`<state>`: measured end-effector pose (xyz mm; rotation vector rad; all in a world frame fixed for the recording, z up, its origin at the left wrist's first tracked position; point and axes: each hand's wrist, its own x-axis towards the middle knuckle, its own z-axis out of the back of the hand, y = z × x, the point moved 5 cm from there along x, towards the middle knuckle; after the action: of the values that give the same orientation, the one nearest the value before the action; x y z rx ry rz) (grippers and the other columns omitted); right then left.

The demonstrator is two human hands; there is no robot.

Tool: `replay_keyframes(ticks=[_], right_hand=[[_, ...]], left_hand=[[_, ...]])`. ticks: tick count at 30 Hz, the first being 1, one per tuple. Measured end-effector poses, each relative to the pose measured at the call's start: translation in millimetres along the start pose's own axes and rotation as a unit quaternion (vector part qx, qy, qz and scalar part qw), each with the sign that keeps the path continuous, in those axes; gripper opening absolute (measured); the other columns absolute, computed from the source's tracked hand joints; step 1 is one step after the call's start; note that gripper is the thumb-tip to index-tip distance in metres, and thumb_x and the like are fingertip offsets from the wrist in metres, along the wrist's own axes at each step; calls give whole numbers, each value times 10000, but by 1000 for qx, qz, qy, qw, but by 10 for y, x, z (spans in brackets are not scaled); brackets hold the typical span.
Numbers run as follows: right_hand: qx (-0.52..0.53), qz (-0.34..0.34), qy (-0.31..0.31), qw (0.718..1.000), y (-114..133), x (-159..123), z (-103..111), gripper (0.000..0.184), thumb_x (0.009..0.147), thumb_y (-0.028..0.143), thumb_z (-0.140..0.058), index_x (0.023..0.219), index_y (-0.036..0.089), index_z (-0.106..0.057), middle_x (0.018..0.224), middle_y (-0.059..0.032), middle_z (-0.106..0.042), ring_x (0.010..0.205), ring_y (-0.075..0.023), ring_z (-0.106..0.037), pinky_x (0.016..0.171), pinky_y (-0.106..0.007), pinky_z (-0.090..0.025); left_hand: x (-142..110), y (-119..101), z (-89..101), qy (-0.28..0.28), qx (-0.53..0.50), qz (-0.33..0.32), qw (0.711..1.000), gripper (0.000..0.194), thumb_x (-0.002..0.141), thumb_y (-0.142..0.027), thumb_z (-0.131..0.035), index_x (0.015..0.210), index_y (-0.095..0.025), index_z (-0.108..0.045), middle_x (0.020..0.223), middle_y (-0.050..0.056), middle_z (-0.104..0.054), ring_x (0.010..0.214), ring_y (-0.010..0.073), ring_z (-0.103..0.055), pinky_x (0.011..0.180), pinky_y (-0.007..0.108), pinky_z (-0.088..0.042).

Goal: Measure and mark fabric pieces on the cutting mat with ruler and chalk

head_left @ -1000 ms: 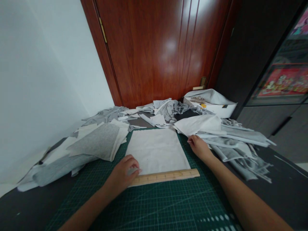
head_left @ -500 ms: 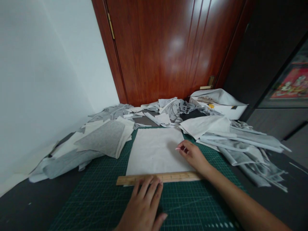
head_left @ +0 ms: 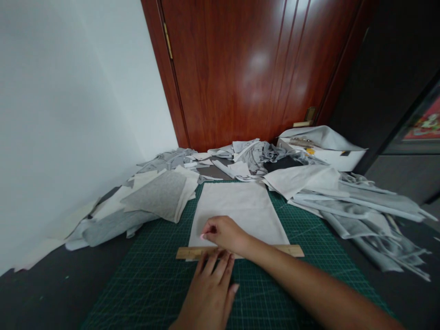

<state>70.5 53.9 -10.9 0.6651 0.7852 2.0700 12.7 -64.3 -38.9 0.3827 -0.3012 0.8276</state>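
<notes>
A white piece of fabric [head_left: 237, 201] lies flat on the green cutting mat [head_left: 147, 270]. Across its near edge runs a wooden ruler [head_left: 287, 250]. My left hand [head_left: 211, 288] presses its outstretched fingertips down on the ruler, left of its middle. My right hand [head_left: 225, 233] is over the left part of the fabric, just beyond the ruler. Its fingers pinch a small pink piece [head_left: 202, 236] that looks like tailor's chalk; most of it is hidden by the fingers. The right forearm crosses above the ruler's right half.
Grey and white fabric pieces [head_left: 154, 197] are piled left of the mat, with more folded fabric [head_left: 343, 197] on the right. Scraps [head_left: 252, 156] lie along the back. A white box [head_left: 340, 159] holding cloth stands at the back right, before a wooden door [head_left: 233, 68].
My right hand has moved left and nearer across the fabric, to just beyond the ruler, still pinching the pink piece. My left hand stays on the ruler. The view has shifted slightly.
</notes>
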Motion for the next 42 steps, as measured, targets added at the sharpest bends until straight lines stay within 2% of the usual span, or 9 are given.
replay_keyframes(ticks=[5, 10, 15, 23, 29, 35, 42], right_hand=[[-24, -5, 40, 999, 35, 151, -224, 102, 777, 189, -648, 845, 179, -723, 824, -11, -718, 732, -118, -625, 644, -199, -411], [-44, 2, 36, 998, 36, 184, -348, 132, 769, 173, -622, 855, 189, -721, 848, -14, -721, 760, -121, -629, 661, -201, -411], [-37, 11, 36, 999, 74, 175, -373, 102, 779, 232, -642, 833, 183, -713, 827, -17, -715, 752, -123, -621, 656, -203, -404], [-73, 24, 70, 995, 134, 188, -323, 116, 781, 148, -607, 834, 173, -707, 838, -23, -710, 756, -127, -611, 654, -207, -392], [-90, 36, 87, 992, -29, 0, -96, 99, 779, 153, -629, 835, 164, -710, 801, -19, -700, 712, -125, -589, 625, -203, -373], [-60, 21, 86, 994, -267, -377, 336, 149, 752, 73, -607, 804, 154, -721, 743, -11, -686, 672, -114, -578, 627, -191, -388], [-28, -18, 131, 991, -602, -784, 818, 166, 778, 88, -571, 794, 164, -718, 742, -9, -680, 677, -127, -608, 629, -201, -414]], left_hand=[[-12, -11, -1, 2, 2, 2, 1000, 415, 900, -329, -506, 1278, -161, -537, 1269, 74, -607, 1144, 280, -534, 952, 459, -445], [20, -26, 40, 15, -8, -3, 1000, 406, 872, -328, -546, 1240, -159, -563, 1253, 70, -613, 1099, 283, -555, 929, 481, -466], [67, -36, 75, 21, -14, 0, 1000, 389, 853, -323, -568, 1203, -155, -586, 1214, 74, -635, 1084, 286, -565, 893, 473, -494], [55, -16, 88, 7, 9, -10, 1000, 391, 857, -344, -566, 1199, -158, -595, 1210, 76, -643, 1081, 288, -577, 899, 471, -500], [39, 5, 35, 2, 20, -7, 1000, 422, 885, -362, -528, 1255, -163, -561, 1249, 78, -624, 1113, 277, -566, 922, 452, -486], [18, -1, -11, 8, 16, 0, 1000, 419, 909, -362, -488, 1277, -171, -544, 1303, 73, -591, 1141, 262, -546, 943, 445, -462], [36, 10, 28, -13, -12, 3, 1000, 410, 918, -369, -484, 1279, -184, -539, 1277, 59, -606, 1156, 247, -532, 958, 427, -442]])
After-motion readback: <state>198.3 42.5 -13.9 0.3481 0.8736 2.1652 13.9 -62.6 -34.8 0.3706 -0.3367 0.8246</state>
